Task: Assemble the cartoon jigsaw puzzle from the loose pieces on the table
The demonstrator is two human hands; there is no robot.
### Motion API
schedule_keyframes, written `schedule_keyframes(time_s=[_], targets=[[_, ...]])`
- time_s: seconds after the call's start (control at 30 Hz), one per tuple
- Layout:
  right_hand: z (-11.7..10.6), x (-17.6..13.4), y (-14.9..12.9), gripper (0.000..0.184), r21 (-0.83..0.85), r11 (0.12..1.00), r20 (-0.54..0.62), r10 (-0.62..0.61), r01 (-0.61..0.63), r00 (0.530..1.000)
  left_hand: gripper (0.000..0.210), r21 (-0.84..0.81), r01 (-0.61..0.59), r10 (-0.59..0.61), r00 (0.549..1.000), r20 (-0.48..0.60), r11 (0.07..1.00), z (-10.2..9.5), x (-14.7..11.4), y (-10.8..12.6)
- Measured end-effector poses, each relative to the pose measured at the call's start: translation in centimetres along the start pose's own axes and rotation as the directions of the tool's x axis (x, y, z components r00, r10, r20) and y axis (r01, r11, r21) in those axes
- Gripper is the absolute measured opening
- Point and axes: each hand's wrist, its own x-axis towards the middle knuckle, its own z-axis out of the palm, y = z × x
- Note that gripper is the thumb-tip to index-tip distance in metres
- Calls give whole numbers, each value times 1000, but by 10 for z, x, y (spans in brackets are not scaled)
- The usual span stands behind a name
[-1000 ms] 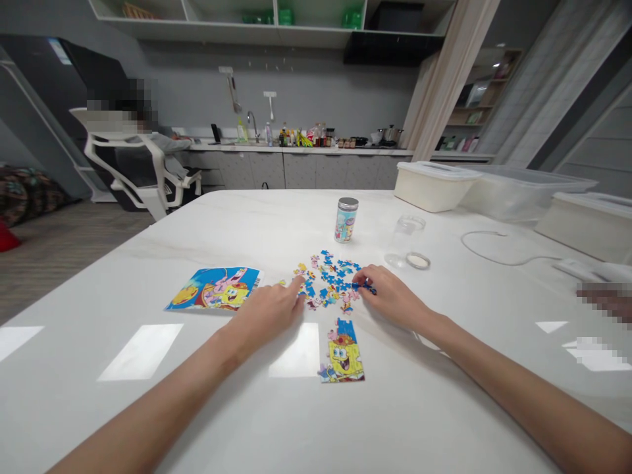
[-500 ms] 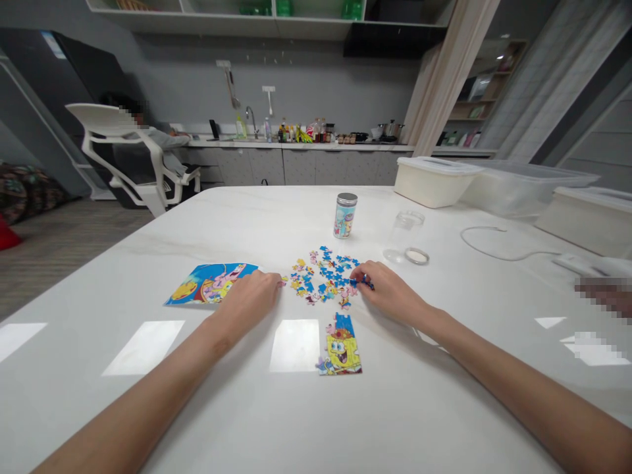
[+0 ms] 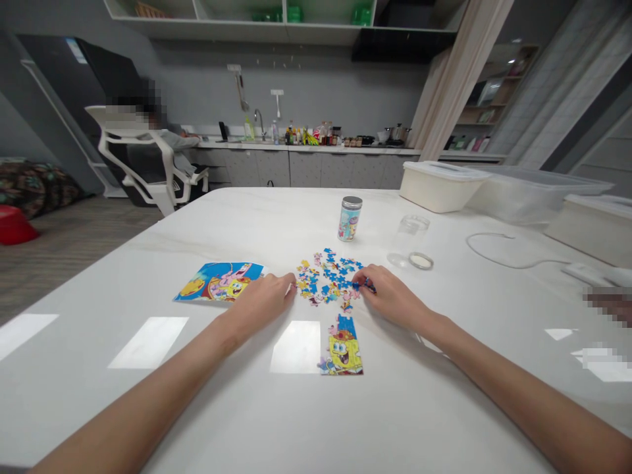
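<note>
Loose jigsaw puzzle pieces (image 3: 336,268) lie in a pile at the middle of the table, mostly blue with some yellow and pink. At the pile's left edge my left hand (image 3: 266,293) is closed, with a small pinkish piece just showing at its fingertips. My right hand (image 3: 385,293) pinches blue puzzle pieces at the pile's right edge; how many is hidden by the fingers. Nearer to me lies a joined puzzle section (image 3: 344,349) with a yellow cartoon face. A picture sheet (image 3: 212,280) in matching colours lies left of the pile, partly behind my left hand.
Behind the pile stands a printed can (image 3: 349,220) with a metal lid. To its right are a clear jar (image 3: 413,234) and a round lid (image 3: 421,261). A white cable (image 3: 486,260) and storage boxes (image 3: 439,187) are on the right. Someone sits in a white chair (image 3: 165,158) beyond.
My left hand has moved slightly right, closer to the pile, with the small piece at its fingertips. The right hand stays at the pile's right edge. The whole view has shifted a little.
</note>
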Motion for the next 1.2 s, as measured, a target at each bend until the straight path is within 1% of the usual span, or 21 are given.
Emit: schedule_keyframes(time_s=[0.07, 0.23, 0.43, 0.63, 0.73, 0.83, 0.9, 0.97, 1.2], targets=[[0, 0, 0, 22, -6, 1000, -3, 9, -9, 1000, 35, 1, 4, -4, 1000, -5, 1000, 0, 0, 0], [0, 0, -1, 26, 7, 1000, -5, -7, 7, 1000, 36, -3, -5, 5, 999, 32, 1000, -1, 0, 0], [-2, 0, -6, 29, 34, 997, 7, -66, 66, 998, 34, 3, -3, 3, 1000, 0, 1000, 0, -1, 1], [-6, 0, -14, 30, 46, 984, 57, -176, 173, 983, 37, 1, -97, 97, 994, -53, 995, 7, -2, 3], [-7, -1, -17, 26, 65, 971, 96, -235, 230, 967, 37, -11, -169, 169, 985, -41, 985, 8, -2, 5], [-7, -3, -19, 21, 75, 963, 154, -267, 258, 951, 38, -35, -242, 241, 970, -12, 970, 7, -3, 6], [-6, -3, -18, 20, 75, 962, 182, -272, 262, 945, 37, -42, -257, 257, 966, 2, 965, 6, -3, 7], [-4, -4, -17, 21, 75, 964, 186, -265, 256, 946, 36, -46, -256, 256, 967, 11, 966, 5, -3, 7], [-3, -2, -11, 25, 63, 973, 143, -228, 221, 963, 34, -4, -234, 234, 972, 18, 972, 4, -4, 8]])
